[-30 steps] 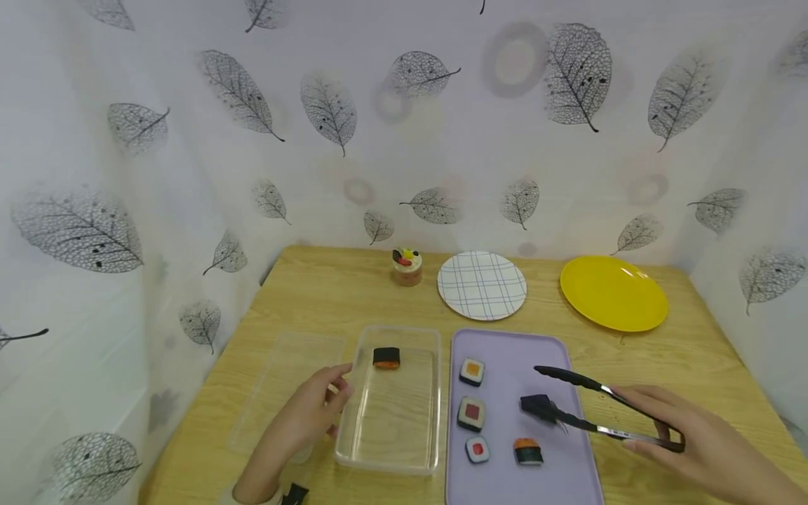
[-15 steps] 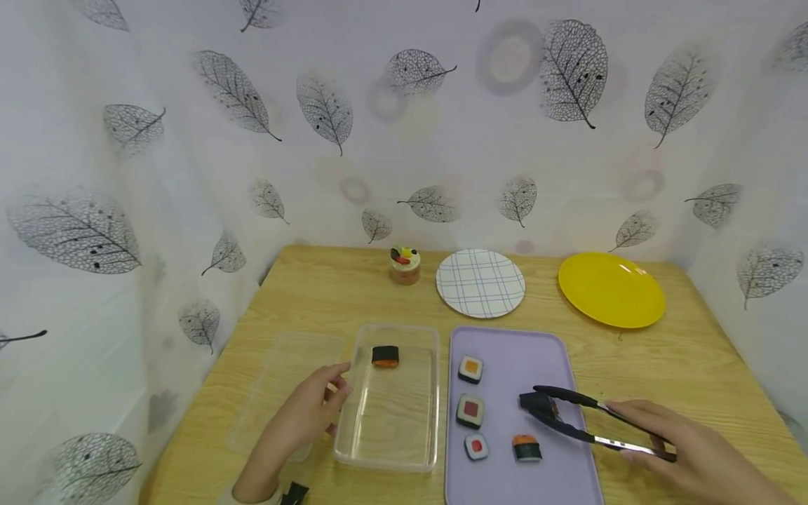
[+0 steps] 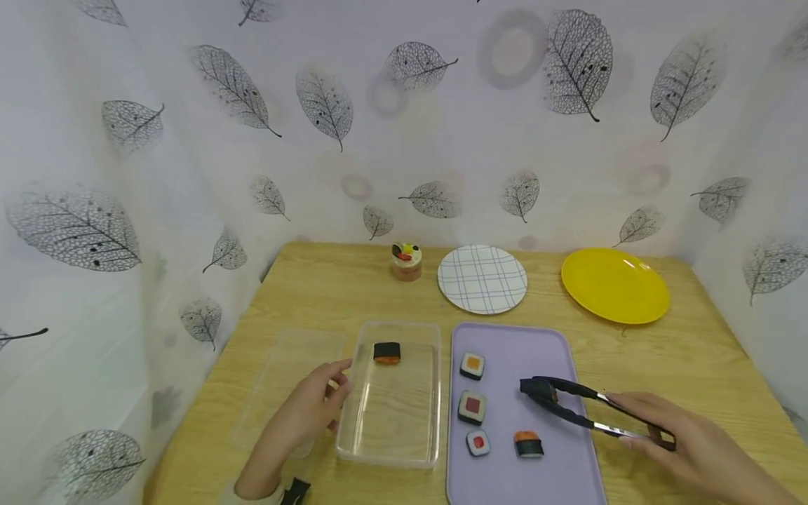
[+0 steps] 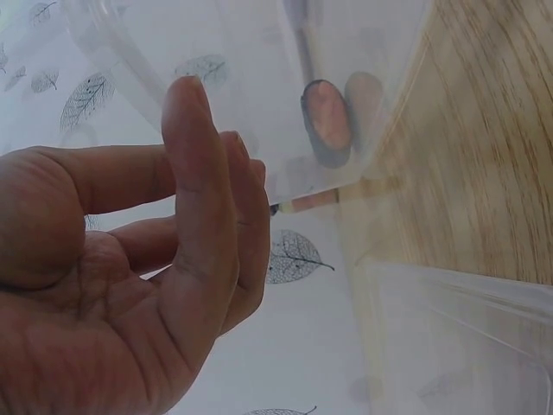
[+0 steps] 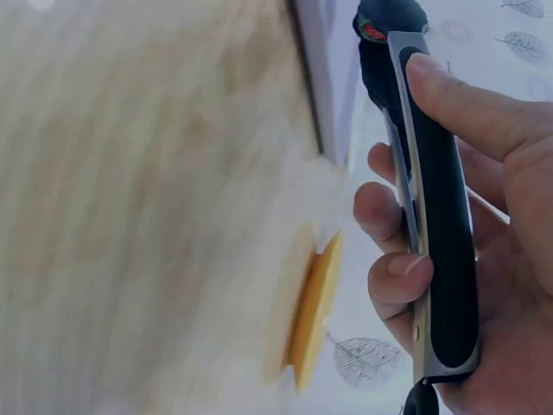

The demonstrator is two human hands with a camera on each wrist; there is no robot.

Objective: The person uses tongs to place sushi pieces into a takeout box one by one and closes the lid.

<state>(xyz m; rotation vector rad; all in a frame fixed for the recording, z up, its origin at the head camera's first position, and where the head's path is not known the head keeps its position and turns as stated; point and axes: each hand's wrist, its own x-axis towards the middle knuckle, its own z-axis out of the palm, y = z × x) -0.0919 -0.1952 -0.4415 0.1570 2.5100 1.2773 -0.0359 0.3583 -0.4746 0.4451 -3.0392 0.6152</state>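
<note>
My right hand (image 3: 694, 438) grips black-and-silver tongs (image 3: 606, 414), its thumb on one arm and fingers curled round the other, as the right wrist view shows. The tong tips lie on either side of a dark seaweed-wrapped sushi piece (image 3: 535, 388) on the purple tray (image 3: 505, 484), partly hiding it. Beside the left wall of a clear plastic box (image 3: 391, 428) is my left hand (image 3: 309, 407), fingers loosely bent, fingertips at the wall; contact is hard to tell. One black-and-orange sushi piece (image 3: 387, 353) lies inside the box, also visible through its wall in the left wrist view (image 4: 328, 121).
On the tray's left side sit three sushi rolls (image 3: 472, 407), with an orange-topped piece (image 3: 528, 444) near the front. A clear lid (image 3: 271, 379) lies left of the box. Behind stand a small cake (image 3: 406, 263), a checked plate (image 3: 482, 279) and a yellow plate (image 3: 615, 286).
The tongs, wide apart at first, have narrowed round the dark sushi piece. My left hand and the box keep their places; the head view has shifted slightly.
</note>
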